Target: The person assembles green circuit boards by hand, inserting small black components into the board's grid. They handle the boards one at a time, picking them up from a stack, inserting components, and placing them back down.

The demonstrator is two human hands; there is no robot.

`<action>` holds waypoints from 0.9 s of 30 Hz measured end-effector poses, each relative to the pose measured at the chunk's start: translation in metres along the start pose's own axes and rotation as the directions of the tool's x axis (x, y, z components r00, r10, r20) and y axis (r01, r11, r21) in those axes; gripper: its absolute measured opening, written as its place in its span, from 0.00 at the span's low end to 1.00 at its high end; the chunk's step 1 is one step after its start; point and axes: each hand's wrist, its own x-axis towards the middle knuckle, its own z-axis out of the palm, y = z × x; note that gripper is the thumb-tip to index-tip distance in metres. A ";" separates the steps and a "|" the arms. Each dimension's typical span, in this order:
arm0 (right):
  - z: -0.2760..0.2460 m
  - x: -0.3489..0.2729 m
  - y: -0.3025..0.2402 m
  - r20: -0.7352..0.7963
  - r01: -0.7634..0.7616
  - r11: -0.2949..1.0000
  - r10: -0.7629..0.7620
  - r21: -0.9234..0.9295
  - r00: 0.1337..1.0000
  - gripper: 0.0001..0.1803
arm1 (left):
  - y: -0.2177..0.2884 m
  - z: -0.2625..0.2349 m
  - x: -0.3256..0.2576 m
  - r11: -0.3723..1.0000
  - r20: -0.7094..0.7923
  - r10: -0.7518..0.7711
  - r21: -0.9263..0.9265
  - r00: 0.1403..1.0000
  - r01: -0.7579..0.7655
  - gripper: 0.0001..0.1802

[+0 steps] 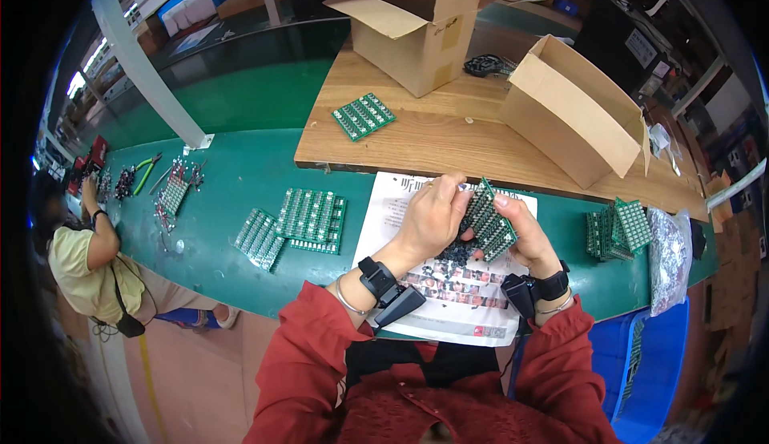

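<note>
Green workbench (pixel 240 175) carries a printed paper sheet (pixel 400 203); above it a green circuit board panel (pixel 487 221) sits tilted between both hands, left hand (pixel 432 218) and right hand (pixel 525 232) each clamped on an edge.

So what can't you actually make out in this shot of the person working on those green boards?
- Head view: the lower half of the green circuit board is covered by the left hand and right hand.
- The small dark parts under the hands are too small to identify.
- The insides of the open cardboard boxes are hidden by their walls.
- The contents of the clear plastic bag are blurred near the rim.
</note>
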 end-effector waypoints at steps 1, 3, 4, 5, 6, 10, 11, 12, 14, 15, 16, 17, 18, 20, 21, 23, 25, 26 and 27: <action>-0.001 0.000 0.001 -0.006 0.001 1.000 -0.001 -0.003 1.000 0.24 | 0.004 -0.002 0.002 0.999 0.022 0.009 0.031 1.000 -0.010 0.05; -0.002 0.000 0.003 0.005 -0.006 1.000 0.007 -0.027 1.000 0.24 | 0.004 -0.002 0.003 0.996 0.064 0.033 0.085 0.997 -0.038 0.05; -0.001 0.000 0.003 0.010 -0.006 0.999 0.007 -0.038 1.000 0.25 | 0.002 0.000 0.003 0.993 0.085 0.048 0.107 0.995 -0.057 0.05; 0.000 0.000 0.004 0.015 -0.006 0.999 0.007 -0.050 1.000 0.25 | 0.000 0.001 0.003 0.989 0.106 0.063 0.129 0.992 -0.076 0.05; 0.000 0.000 0.004 0.014 -0.015 0.999 0.015 -0.048 1.000 0.25 | 0.000 0.000 0.003 0.986 0.113 0.058 0.146 0.992 -0.074 0.05; -0.001 0.000 0.004 -0.016 -0.018 0.998 0.019 0.066 1.000 0.25 | -0.003 0.000 0.000 0.995 0.115 0.044 0.083 0.992 -0.054 0.05; -0.002 0.000 0.004 -0.030 -0.010 0.992 0.014 0.122 0.999 0.25 | -0.004 0.000 -0.001 0.998 0.094 0.023 0.048 0.995 -0.028 0.05; -0.005 0.000 0.001 0.012 -0.025 0.984 0.024 0.175 1.000 0.26 | -0.002 0.000 0.000 1.000 0.073 0.001 0.014 0.997 -0.002 0.06; -0.001 -0.001 -0.001 -0.016 -0.024 0.988 0.027 0.154 1.000 0.26 | 0.003 -0.001 0.002 0.999 0.083 -0.030 -0.009 0.996 0.031 0.06; 0.000 -0.002 0.000 -0.032 -0.024 0.989 0.029 0.147 0.999 0.26 | 0.005 -0.001 0.002 0.999 0.092 -0.048 -0.020 0.995 0.050 0.06; -0.001 0.000 0.004 -0.019 0.002 0.994 0.000 0.105 1.000 0.26 | 0.003 -0.001 0.002 1.000 0.117 -0.017 0.028 0.993 0.013 0.06; 0.000 0.000 0.003 -0.025 -0.002 0.995 0.005 0.101 1.000 0.26 | 0.000 0.000 0.003 0.997 0.143 0.014 0.076 0.990 -0.025 0.06; 0.002 -0.001 0.001 -0.035 -0.004 0.995 0.007 0.099 0.999 0.26 | -0.001 0.000 0.003 0.991 0.174 0.044 0.120 0.984 -0.066 0.06; -0.007 -0.001 0.006 -0.016 -0.042 0.994 0.044 0.100 0.999 0.26 | -0.001 -0.002 0.002 0.990 0.192 0.061 0.116 0.979 -0.084 0.05; -0.008 -0.001 0.006 0.000 -0.046 0.991 0.046 0.123 0.999 0.26 | -0.001 -0.003 0.002 0.989 0.199 0.069 0.118 0.978 -0.094 0.04; -0.007 -0.001 0.004 0.032 -0.052 0.984 0.048 0.169 0.998 0.28 | -0.003 -0.003 0.000 0.987 0.158 0.095 0.110 0.983 -0.113 0.05; -0.004 0.001 0.000 0.006 -0.023 0.970 0.022 0.241 1.000 0.30 | -0.007 -0.003 -0.003 0.991 0.135 0.073 0.103 0.988 -0.087 0.05; -0.002 0.001 -0.001 -0.008 -0.007 0.961 0.010 0.277 1.000 0.31 | -0.010 -0.003 -0.004 0.994 0.131 0.039 0.100 0.991 -0.052 0.05; -0.004 0.001 0.000 0.006 -0.007 0.966 0.006 0.259 1.000 0.31 | -0.008 -0.004 -0.002 0.995 0.128 0.003 0.096 0.992 -0.015 0.06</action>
